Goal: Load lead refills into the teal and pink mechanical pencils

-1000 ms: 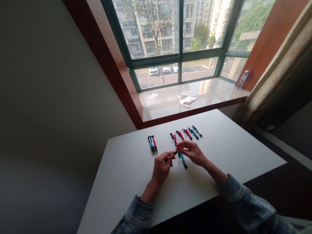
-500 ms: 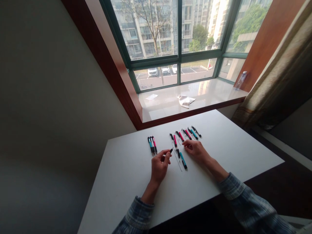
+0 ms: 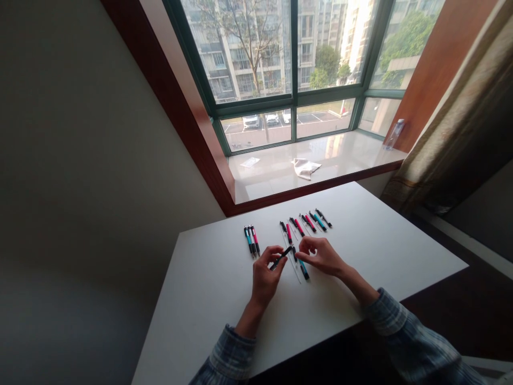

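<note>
My left hand pinches a black pen barrel, tilted up to the right. Close by on the right, my right hand hovers over the parts with its thumb and fingertips curled near each other; whether anything small is between them is too small to tell. Under and beside it lie a teal barrel, a black pen part and a thin refill. Beyond the hands runs a slanted row of separated pen parts, with a red barrel at its near end. Several whole pens lie side by side on the left.
The white table stands against a window sill. On the sill are a crumpled cloth, a flat packet and a clear bottle. A curtain hangs at the right.
The black barrel in my left hand now shows more of its length and tilts up to the right. My right hand has moved slightly nearer, over the teal barrel.
</note>
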